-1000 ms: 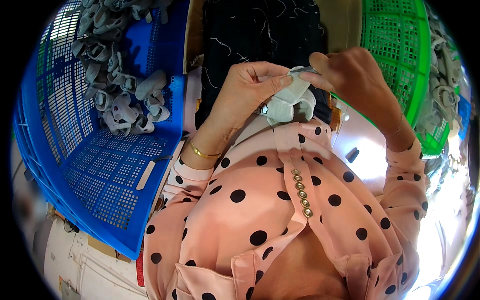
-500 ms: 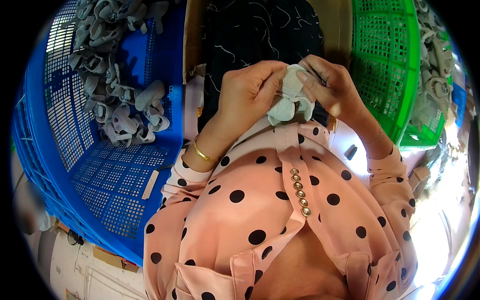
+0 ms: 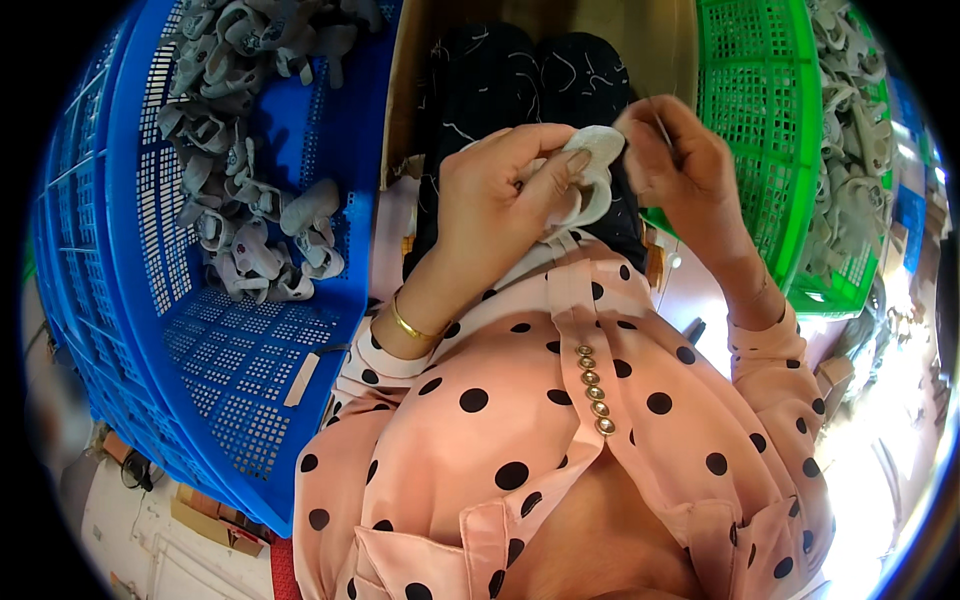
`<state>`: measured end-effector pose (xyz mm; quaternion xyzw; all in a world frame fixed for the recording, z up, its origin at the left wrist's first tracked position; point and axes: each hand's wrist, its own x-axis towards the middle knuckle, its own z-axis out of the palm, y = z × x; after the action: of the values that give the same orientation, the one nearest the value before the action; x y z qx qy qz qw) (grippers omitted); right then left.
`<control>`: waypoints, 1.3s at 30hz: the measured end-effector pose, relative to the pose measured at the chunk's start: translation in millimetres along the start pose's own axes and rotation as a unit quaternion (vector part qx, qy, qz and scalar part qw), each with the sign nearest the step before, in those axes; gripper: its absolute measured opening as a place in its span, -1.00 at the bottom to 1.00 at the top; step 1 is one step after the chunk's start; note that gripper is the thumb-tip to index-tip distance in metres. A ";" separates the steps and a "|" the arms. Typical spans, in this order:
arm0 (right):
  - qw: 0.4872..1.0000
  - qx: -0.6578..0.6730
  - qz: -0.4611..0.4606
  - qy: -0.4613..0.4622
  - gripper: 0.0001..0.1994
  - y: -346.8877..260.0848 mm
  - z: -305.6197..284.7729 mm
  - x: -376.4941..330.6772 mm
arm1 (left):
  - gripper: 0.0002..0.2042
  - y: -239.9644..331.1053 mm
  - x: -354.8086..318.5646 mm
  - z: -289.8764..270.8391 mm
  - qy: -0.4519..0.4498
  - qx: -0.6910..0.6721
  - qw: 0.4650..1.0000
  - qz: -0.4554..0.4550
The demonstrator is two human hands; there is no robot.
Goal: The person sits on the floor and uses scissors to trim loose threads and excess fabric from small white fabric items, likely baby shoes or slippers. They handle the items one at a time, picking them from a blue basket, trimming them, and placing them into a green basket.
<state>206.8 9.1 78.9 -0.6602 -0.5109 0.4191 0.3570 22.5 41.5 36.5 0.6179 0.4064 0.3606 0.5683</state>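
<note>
My left hand (image 3: 500, 180) is closed around a small pale fabric shoe (image 3: 597, 148), thumb pressed on its flat rounded part. A looped strap or edge of the shoe hangs below the fingertips. Just right of the shoe, and apart from it, my right hand (image 3: 685, 165) is raised with its fingers curled together. A thin dark sliver shows between those fingers, but motion blur hides what it is. Both hands are above my dark-trousered lap (image 3: 490, 90), which is strewn with bits of white thread.
A blue perforated basket (image 3: 230, 350) on the left holds several small grey shoes (image 3: 250, 250). On the right stands a green basket (image 3: 755, 120), with more pale shoes (image 3: 850, 190) beyond its near wall. A cardboard box (image 3: 665, 60) is around my legs.
My right hand has come off the shoe and moved a little right. The shoe has turned in my left hand, showing its rounded flat part. The view has shifted slightly.
</note>
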 end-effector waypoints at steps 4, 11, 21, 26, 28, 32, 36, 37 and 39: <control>0.976 -0.156 -0.137 -0.060 -0.65 -28.0 -28.8 -1.1 | -0.84 19.5 14.6 -2.8 0.097 0.171 0.926 0.323; 0.998 0.018 -0.035 -0.045 -0.73 -41.4 -19.5 1.1 | -0.81 36.7 14.6 3.9 0.110 0.193 0.892 0.393; 0.969 0.104 -0.034 -0.221 -0.79 -36.9 -38.0 19.0 | -0.73 40.3 13.3 -14.0 -0.058 0.165 0.976 0.131; 0.985 0.081 -0.055 -0.143 -0.78 -23.7 -20.1 22.1 | -0.82 42.2 12.2 -19.3 -0.094 -0.118 0.984 -0.096; 0.992 0.062 -0.064 -0.087 -0.79 -25.0 -12.8 24.6 | -0.83 35.9 13.7 -18.1 -0.063 -0.138 0.985 -0.088; 0.972 -0.128 -0.188 -0.056 -0.82 -28.2 -2.5 21.8 | -0.83 34.0 12.0 -17.5 -0.025 -0.158 0.982 -0.096; 0.970 -0.147 -0.176 0.082 -0.93 -14.7 1.2 38.8 | -0.84 22.5 16.9 -24.1 -0.008 -0.194 0.974 -0.113; 0.969 -0.128 -0.182 0.105 -0.91 -7.4 -3.8 45.3 | -0.85 20.0 17.8 -26.1 -0.006 -0.203 0.973 -0.109; 0.985 -0.105 -0.117 0.071 -0.81 -8.4 -11.7 42.3 | -0.85 17.4 17.5 -29.4 0.006 -0.214 0.969 -0.127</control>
<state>219.8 51.6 83.1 -0.6581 -0.5987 0.2707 0.3677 4.6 69.1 56.3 0.4231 0.3978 0.3680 0.7262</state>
